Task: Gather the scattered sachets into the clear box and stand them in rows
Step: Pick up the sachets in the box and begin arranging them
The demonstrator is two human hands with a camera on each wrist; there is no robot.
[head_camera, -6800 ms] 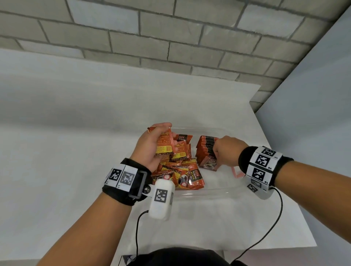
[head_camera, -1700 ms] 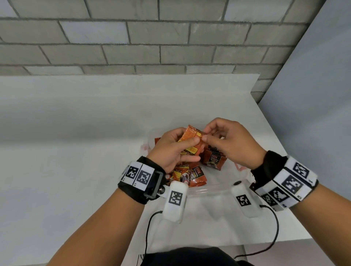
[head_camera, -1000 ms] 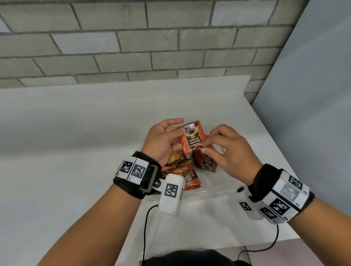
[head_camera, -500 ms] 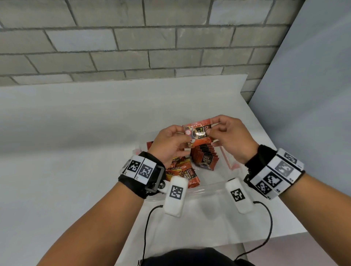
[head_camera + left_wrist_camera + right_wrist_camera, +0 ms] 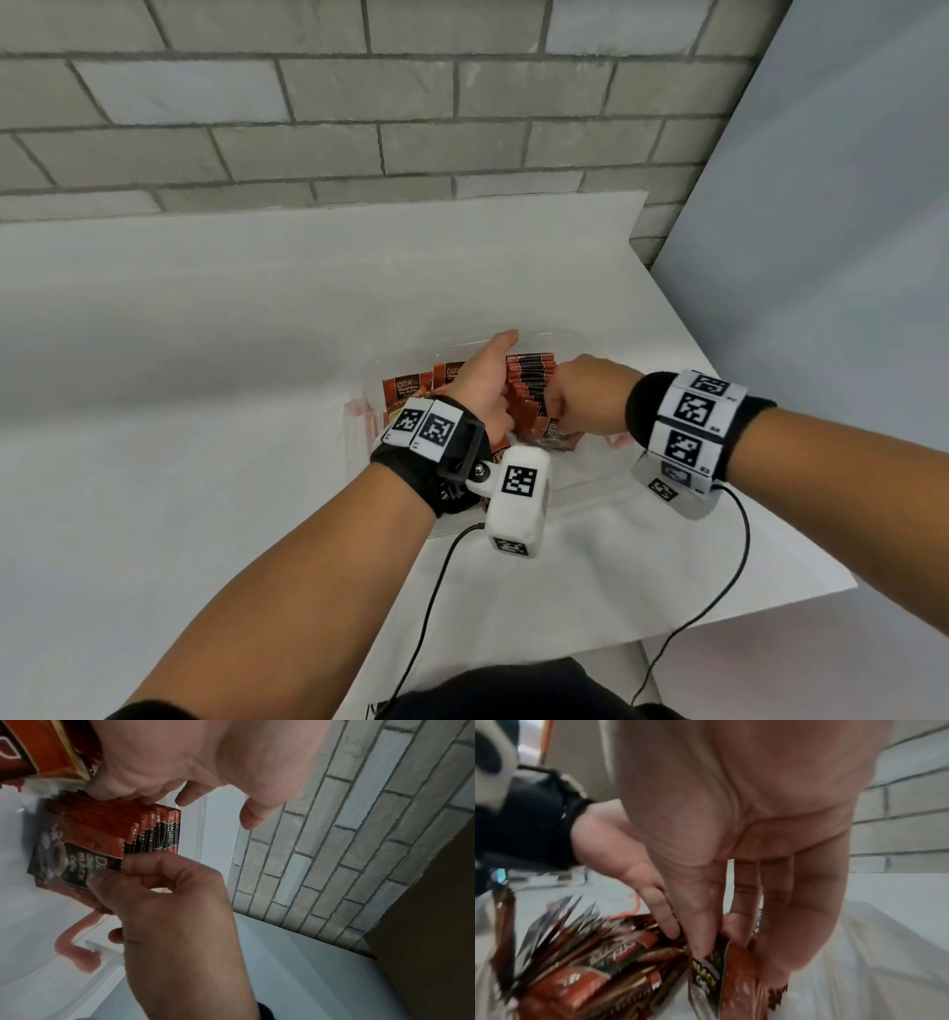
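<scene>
The right hand (image 5: 585, 398) pinches the nearest sachet (image 5: 74, 860) of the standing row (image 5: 531, 390) in the clear box (image 5: 575, 483). The left hand (image 5: 485, 383) braces the row's left side with straight fingers. The sachets look light, thin, glossy and crinkly, likely slippery; upper edges seem the best hold. Loose sachets (image 5: 582, 977) lie left.
</scene>
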